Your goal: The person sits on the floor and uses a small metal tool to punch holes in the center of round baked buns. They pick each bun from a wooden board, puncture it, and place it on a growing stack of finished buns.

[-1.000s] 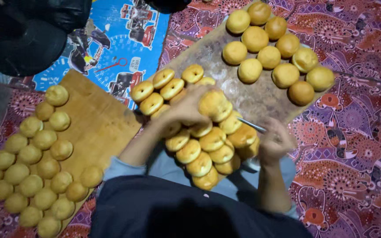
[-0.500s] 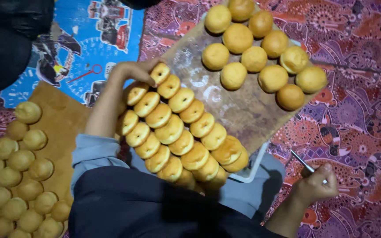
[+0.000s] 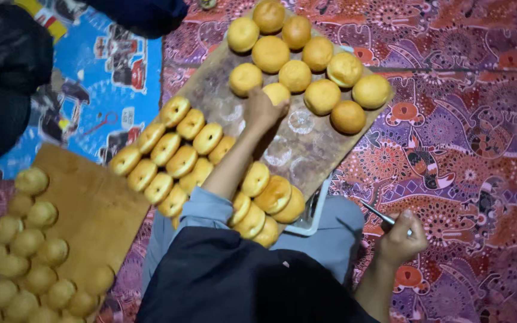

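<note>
My left hand (image 3: 262, 111) reaches across a long wooden board (image 3: 306, 152) and closes its fingers on a round golden bun (image 3: 279, 92) at the near edge of a cluster of several whole buns (image 3: 306, 54). Rows of buns with a hole poked in the middle (image 3: 175, 158) fill the near end of the board, on both sides of my forearm. My right hand (image 3: 400, 237) rests low at the right over the patterned cloth, gripping a thin metal stick (image 3: 378, 213).
A second wooden board (image 3: 94, 200) at the left carries several paler dough balls (image 3: 25, 263). A blue printed mat (image 3: 100, 78) lies beyond it, with dark fabric (image 3: 7, 78) at the top left. A red-purple patterned cloth (image 3: 468, 137) covers the floor.
My left hand moved from the left end of the holed rows to the whole buns at the far end and took hold of one. My right hand drew back to the right, still holding the stick.
</note>
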